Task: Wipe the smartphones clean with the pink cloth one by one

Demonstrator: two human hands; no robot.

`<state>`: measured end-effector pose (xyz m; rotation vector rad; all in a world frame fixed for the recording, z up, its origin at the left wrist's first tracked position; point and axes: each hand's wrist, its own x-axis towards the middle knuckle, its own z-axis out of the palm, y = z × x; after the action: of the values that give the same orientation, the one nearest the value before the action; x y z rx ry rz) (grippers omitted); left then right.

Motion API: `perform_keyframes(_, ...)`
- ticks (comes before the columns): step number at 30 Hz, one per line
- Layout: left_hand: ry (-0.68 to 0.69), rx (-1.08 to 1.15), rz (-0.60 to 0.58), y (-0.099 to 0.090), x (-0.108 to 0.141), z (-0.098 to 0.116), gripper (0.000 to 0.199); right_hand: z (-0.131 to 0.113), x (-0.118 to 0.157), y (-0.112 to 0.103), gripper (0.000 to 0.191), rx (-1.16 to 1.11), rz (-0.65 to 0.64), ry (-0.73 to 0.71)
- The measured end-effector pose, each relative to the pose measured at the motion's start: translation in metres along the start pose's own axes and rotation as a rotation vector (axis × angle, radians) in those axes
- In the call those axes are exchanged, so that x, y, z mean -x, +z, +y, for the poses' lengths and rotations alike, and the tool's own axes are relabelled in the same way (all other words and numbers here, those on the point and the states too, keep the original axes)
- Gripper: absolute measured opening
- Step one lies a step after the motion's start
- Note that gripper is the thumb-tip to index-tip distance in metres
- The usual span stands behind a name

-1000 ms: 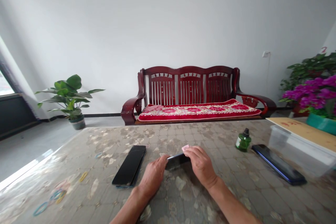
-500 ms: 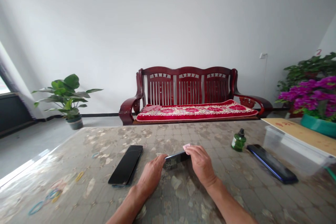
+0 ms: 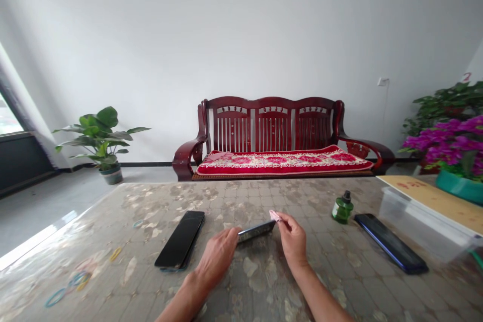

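Note:
My left hand (image 3: 221, 250) grips one end of a dark smartphone (image 3: 256, 231), which is held tilted just above the table with its narrow edge toward me. In my right hand (image 3: 292, 239) a small pink cloth (image 3: 275, 216) is pinched between thumb and fingers, at the phone's far right corner. Left of my hands another black smartphone (image 3: 180, 239) lies flat on the table. On the right lies a blue-edged smartphone (image 3: 390, 242), and beside it stands a small green bottle (image 3: 342, 208) with a black nozzle.
The patterned table cover (image 3: 249, 287) spreads around my hands. Several rubber bands (image 3: 56, 297) lie at the left. A clear plastic box (image 3: 418, 221) with a tan board (image 3: 426, 198) on top stands at the right, near purple flowers (image 3: 449, 141). Behind the table is a wooden bench (image 3: 271, 126).
My right hand has turned and drawn slightly back from the phone's corner, with the pink cloth now showing more. The phone has tilted a little, its right end still raised.

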<state>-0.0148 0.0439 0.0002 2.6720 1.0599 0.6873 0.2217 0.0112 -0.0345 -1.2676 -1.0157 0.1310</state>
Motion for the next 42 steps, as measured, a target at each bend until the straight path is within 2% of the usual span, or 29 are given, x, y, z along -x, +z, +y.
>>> perform_keyframes(5,0.01,-0.239,-0.109,-0.005,-0.017,0.017,0.014,0.005,0.001,-0.001,0.024,0.002,-0.018,0.053)
perform_keyframes(11,0.026,-0.329,-0.266,-0.008,-0.046,0.037,0.012,0.007,0.001,-0.001,0.022,-0.009,-0.041,0.069)
perform_keyframes(17,0.003,-0.352,-0.291,0.004,-0.071,0.059,0.016,0.006,0.002,0.002,0.023,-0.038,-0.041,0.067)
perform_keyframes(20,-0.012,-0.348,-0.282,0.002,-0.076,0.064,0.018,0.003,0.0,0.002,0.023,-0.038,-0.016,0.054)
perform_keyframes(23,-0.031,-0.304,-0.227,-0.003,-0.074,0.062,0.017,-0.003,-0.005,-0.002,0.022,-0.018,-0.004,0.007)
perform_keyframes(26,-0.05,-0.194,-0.119,-0.004,-0.068,0.056,0.016,-0.01,-0.012,-0.008,0.019,0.015,-0.032,-0.12)
perform_keyframes(31,-0.045,-0.006,0.045,0.01,-0.058,0.05,0.017,-0.038,-0.02,-0.016,0.024,0.107,-0.057,-0.363)
perform_keyframes(36,-0.003,0.216,0.215,0.025,-0.048,0.047,0.014,-0.069,-0.017,-0.02,0.035,0.143,-0.158,-0.587)
perform_keyframes(39,-0.002,0.291,0.286,0.03,-0.044,0.044,0.019,-0.069,-0.018,-0.023,0.039,0.178,-0.175,-0.641)
perform_keyframes(42,-0.013,0.311,0.319,0.031,-0.041,0.044,0.02,-0.06,-0.021,-0.027,0.037,0.214,-0.138,-0.63)
